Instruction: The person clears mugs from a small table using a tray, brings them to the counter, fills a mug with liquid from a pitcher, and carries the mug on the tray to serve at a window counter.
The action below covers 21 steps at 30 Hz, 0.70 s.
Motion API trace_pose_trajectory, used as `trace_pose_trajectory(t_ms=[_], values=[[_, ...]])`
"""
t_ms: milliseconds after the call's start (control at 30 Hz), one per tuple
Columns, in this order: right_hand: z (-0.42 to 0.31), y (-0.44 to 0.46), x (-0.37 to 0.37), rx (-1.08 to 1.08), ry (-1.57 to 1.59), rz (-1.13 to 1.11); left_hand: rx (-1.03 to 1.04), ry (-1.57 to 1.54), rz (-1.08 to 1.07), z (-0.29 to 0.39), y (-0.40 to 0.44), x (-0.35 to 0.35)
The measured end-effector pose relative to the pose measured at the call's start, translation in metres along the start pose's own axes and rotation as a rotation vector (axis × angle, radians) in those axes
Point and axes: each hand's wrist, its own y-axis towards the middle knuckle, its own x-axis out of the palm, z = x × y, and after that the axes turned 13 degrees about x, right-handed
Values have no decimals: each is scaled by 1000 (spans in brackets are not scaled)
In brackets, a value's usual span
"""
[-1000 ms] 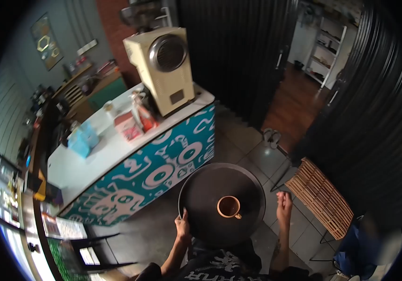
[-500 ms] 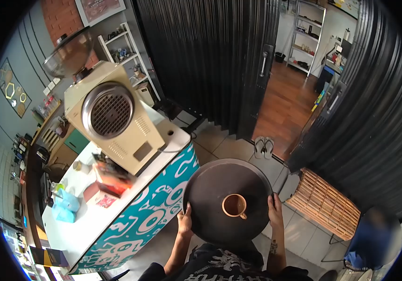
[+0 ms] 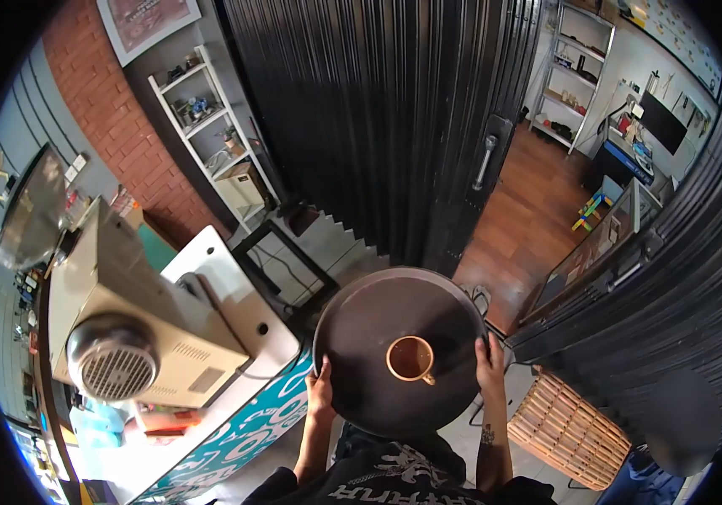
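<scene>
A round dark brown serving tray (image 3: pixel 369 320) is held level in front of my body. My left hand (image 3: pixel 320 389) grips its left rim, thumb on top. On the opposite side my right hand (image 3: pixel 490 364) is closed on the right rim. The fingers under the tray are hidden. An orange-brown cup (image 3: pixel 410 359) stands upright on the tray, a little right of the middle, its handle toward my right. Dark liquid seems to be inside it. Neither hand touches the cup.
To my left, a cream coffee grinder (image 3: pixel 163 311) stands on a white counter (image 3: pixel 281 332) with a teal patterned front. Ahead is a black folding door (image 3: pixel 335 126), its opening showing a wooden floor (image 3: pixel 516 210) and metal shelf (image 3: pixel 575 76). A rattan seat (image 3: pixel 571 429) stands at right.
The view has moved forward and turned, so the grinder and counter now sit further left and lower. The doorway looks nearer. Both hands keep the tray, with the cup still on it.
</scene>
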Motion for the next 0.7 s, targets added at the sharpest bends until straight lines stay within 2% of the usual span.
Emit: trace_pose_trajectory(t_ms=[33, 67, 167, 233, 333, 367, 400, 467, 500, 533, 567, 667, 700], values=[[-2, 16, 7, -5, 48, -32, -4, 26, -16, -2, 15, 6], [-10, 33, 16, -34, 7, -19, -16, 112, 63, -10, 34, 10], [-51, 77, 40, -74, 76, -161, 18, 247, 74, 8, 73, 50], [-59, 115, 64, -96, 241, -272, 47, 216, 73, -4, 115, 62], [-92, 172, 100, -147, 200, -352, 127, 200, 49, -17, 177, 85], [-107, 183, 116, -203, 151, -230, 125, 235, 74, -13, 195, 97], [-120, 206, 129, -217, 143, -236, 128, 268, 95, -4, 217, 112], [-139, 247, 155, -161, 18, -294, 97, 267, 142, 8, 256, 134], [-151, 265, 167, -136, 121, -440, 58, 277, 190, 11, 268, 138], [-166, 281, 182, -154, 111, -463, 36, 279, 237, 17, 287, 145], [-181, 294, 198, -141, 87, -441, 101, 239, 148, 13, 309, 140], [-215, 322, 245, -180, 29, -423, 96, 362, 210, 30, 348, 140], [-228, 334, 261, -145, 73, -523, 162, 240, 288, 37, 358, 150]])
